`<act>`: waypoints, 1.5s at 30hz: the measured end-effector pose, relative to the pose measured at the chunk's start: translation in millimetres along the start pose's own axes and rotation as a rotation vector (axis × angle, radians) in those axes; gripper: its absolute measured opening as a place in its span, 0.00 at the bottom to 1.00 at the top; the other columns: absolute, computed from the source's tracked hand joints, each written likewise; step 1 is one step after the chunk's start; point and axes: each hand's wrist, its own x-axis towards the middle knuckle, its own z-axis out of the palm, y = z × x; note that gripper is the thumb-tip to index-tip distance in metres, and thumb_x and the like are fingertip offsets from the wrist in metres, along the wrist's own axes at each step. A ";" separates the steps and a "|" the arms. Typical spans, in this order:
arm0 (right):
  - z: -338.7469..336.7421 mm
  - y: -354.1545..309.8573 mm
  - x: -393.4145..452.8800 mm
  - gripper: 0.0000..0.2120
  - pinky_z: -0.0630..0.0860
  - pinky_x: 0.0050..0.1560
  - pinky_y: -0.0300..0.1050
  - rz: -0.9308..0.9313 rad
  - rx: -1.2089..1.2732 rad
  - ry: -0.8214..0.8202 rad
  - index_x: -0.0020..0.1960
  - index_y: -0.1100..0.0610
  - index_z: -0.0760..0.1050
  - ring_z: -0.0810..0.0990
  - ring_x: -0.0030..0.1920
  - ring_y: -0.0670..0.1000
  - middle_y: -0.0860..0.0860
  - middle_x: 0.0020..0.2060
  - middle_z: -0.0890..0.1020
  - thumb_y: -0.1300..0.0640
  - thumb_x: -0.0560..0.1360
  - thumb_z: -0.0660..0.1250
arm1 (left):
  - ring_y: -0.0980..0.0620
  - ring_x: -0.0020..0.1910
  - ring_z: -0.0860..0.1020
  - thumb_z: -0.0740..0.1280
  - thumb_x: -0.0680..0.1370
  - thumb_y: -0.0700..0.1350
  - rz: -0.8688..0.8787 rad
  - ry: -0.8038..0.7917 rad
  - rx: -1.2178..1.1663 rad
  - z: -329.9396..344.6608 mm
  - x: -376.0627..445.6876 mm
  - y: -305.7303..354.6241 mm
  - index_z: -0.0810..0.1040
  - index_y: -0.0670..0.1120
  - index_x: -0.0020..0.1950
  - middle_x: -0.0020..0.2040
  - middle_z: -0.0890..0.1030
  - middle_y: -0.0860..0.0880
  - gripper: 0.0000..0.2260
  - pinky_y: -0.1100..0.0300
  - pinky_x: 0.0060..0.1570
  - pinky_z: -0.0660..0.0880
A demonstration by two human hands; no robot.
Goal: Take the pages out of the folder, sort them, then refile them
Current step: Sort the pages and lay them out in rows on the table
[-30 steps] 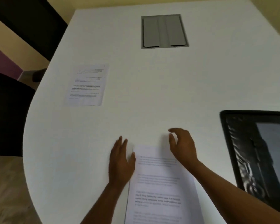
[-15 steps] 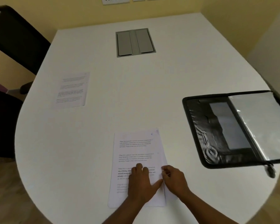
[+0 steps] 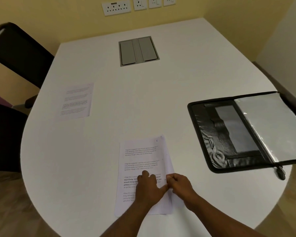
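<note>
A small stack of printed pages (image 3: 140, 156) lies on the white table (image 3: 178, 86) near its front edge, the top sheet marked 6. My left hand (image 3: 148, 187) presses flat on the lower half of the stack. My right hand (image 3: 179, 186) pinches the right edge of the sheets, fingers curled. A single printed page (image 3: 76, 100) lies apart at the left of the table. The black zip folder (image 3: 246, 132) lies open at the right, with clear plastic sleeves on its right half.
A grey cable hatch (image 3: 138, 50) is set into the table at the back. Black chairs (image 3: 19, 53) stand at the left. Wall sockets (image 3: 116, 7) sit on the yellow wall behind. The folder's right part overhangs the table edge.
The view has tilted up and back. My hands moved from the stack's top to its lower half; the left now presses on it and the right pinches its right edge.
</note>
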 end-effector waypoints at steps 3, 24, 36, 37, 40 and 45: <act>3.0 -2.1 0.0 0.08 0.79 0.58 0.47 -0.017 -0.011 -0.045 0.48 0.45 0.80 0.81 0.50 0.46 0.43 0.47 0.83 0.53 0.81 0.62 | 0.49 0.56 0.70 0.62 0.76 0.64 -0.004 0.008 -0.023 2.4 1.2 1.1 0.77 0.47 0.54 0.58 0.70 0.48 0.22 0.61 0.50 0.71; 17.2 -3.7 12.5 0.16 0.75 0.58 0.40 -0.099 -0.350 0.145 0.63 0.55 0.75 0.79 0.54 0.49 0.51 0.56 0.79 0.54 0.77 0.68 | 0.54 0.60 0.77 0.63 0.80 0.43 0.099 0.058 -0.243 -17.5 -3.9 -19.2 0.72 0.50 0.70 0.65 0.77 0.51 0.18 0.71 0.59 0.69; 21.9 -0.6 6.4 0.18 0.66 0.71 0.43 -0.235 -0.361 0.127 0.67 0.58 0.72 0.72 0.66 0.50 0.52 0.66 0.75 0.60 0.78 0.65 | 0.49 0.52 0.81 0.60 0.82 0.45 -0.039 0.074 -0.286 -21.9 5.1 -15.8 0.63 0.46 0.74 0.58 0.79 0.47 0.21 0.68 0.46 0.75; 21.8 -0.8 7.1 0.19 0.67 0.70 0.43 -0.185 -0.353 0.131 0.69 0.57 0.70 0.73 0.66 0.51 0.53 0.66 0.74 0.58 0.78 0.65 | 0.50 0.48 0.81 0.60 0.81 0.43 -0.046 0.069 -0.309 -23.3 4.8 -15.8 0.52 0.49 0.78 0.56 0.79 0.47 0.28 0.66 0.43 0.76; 22.5 -1.2 8.4 0.22 0.67 0.68 0.44 -0.142 -0.389 0.114 0.71 0.56 0.69 0.73 0.67 0.52 0.53 0.68 0.74 0.55 0.79 0.65 | 0.56 0.33 0.76 0.60 0.80 0.39 0.026 0.057 -0.285 -24.4 3.1 -18.6 0.36 0.60 0.74 0.46 0.76 0.52 0.37 0.70 0.31 0.73; 24.0 -7.7 6.4 0.20 0.72 0.55 0.33 -0.207 -0.353 0.136 0.68 0.56 0.72 0.78 0.53 0.47 0.51 0.59 0.80 0.52 0.78 0.66 | 0.53 0.59 0.78 0.63 0.81 0.47 0.070 0.093 -0.297 -19.6 1.2 -17.4 0.67 0.50 0.73 0.66 0.77 0.49 0.21 0.68 0.57 0.71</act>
